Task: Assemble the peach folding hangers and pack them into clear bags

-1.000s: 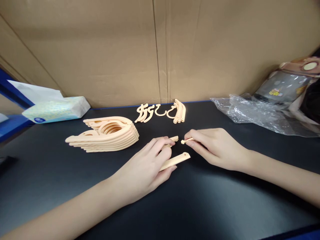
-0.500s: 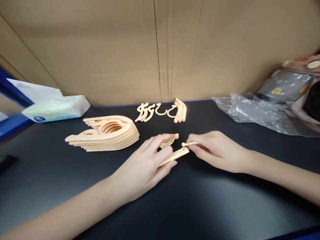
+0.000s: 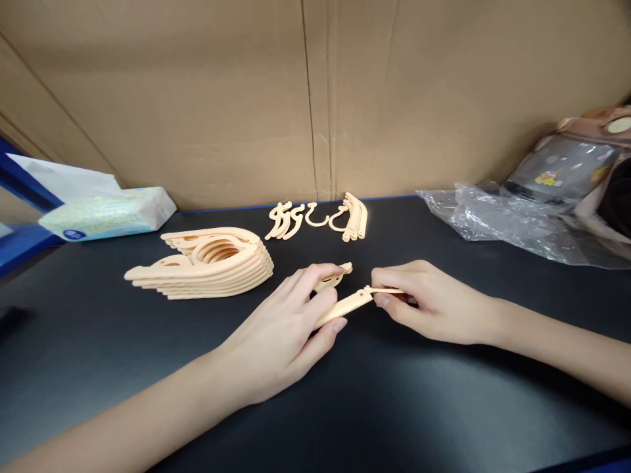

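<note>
Between the thumb and fingers of my left hand [image 3: 280, 328] is a cream plastic folding hanger arm [image 3: 348, 307], its holed end pointing right. Under the same hand's fingertips shows a curved, pierced cream part [image 3: 329, 282]; whether it joins the arm is hidden. My right hand [image 3: 438, 302] pinches a thin cream hanger piece [image 3: 387, 290], whose knobbed tip meets the arm's holed end. Most of that piece is covered by the fingers. Left of my hands lies a neat stack of folded cream hangers [image 3: 211, 279].
Cream hooks [image 3: 315, 215] and a bundle of curved arms [image 3: 355, 218] lie at the back of the black table [image 3: 315, 407], before a cardboard wall [image 3: 197, 98]. A tissue pack [image 3: 108, 213] sits left; crumpled clear plastic [image 3: 493, 217] and a transparent container [image 3: 557, 171] are right.
My right hand has turned the thin piece and brought its tip from just above the arm onto the holed end. My left hand keeps its grip almost unmoved.
</note>
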Action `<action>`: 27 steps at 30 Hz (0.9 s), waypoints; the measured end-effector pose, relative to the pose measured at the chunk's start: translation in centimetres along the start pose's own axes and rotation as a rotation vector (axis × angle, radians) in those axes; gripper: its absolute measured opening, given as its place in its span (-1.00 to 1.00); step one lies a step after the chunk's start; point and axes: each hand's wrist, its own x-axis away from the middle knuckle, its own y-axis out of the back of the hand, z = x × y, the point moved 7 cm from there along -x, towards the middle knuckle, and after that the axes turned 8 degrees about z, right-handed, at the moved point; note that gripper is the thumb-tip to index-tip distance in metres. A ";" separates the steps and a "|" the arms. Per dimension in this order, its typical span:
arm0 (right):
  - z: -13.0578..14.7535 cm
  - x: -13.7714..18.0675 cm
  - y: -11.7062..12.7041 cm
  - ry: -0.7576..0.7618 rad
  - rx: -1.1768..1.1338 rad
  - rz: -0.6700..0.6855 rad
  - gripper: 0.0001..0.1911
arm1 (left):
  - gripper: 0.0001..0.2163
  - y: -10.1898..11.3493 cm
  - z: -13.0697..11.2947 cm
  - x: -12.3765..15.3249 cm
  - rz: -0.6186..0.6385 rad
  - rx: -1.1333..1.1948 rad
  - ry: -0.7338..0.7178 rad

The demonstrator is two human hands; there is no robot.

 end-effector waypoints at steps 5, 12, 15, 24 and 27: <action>0.0 0.0 -0.1 -0.001 -0.028 0.015 -0.71 | -0.81 0.3 -0.2 0.0 -0.033 0.017 -0.011; -0.3 -0.1 -0.4 -0.018 -0.050 0.057 -0.72 | -0.81 0.1 -0.3 -0.1 -0.014 -0.018 -0.031; -0.1 -0.1 -0.5 -0.003 -0.093 0.048 -0.74 | -0.83 -0.1 -0.3 0.0 -0.008 -0.039 -0.048; 0.2 -0.2 -0.8 -0.029 -0.185 0.038 -0.70 | -0.86 -0.1 -0.4 0.0 0.002 -0.061 -0.067; 0.2 -0.1 -0.9 -0.053 -0.240 0.052 -0.71 | -0.85 -0.1 -0.4 0.0 0.003 -0.059 -0.066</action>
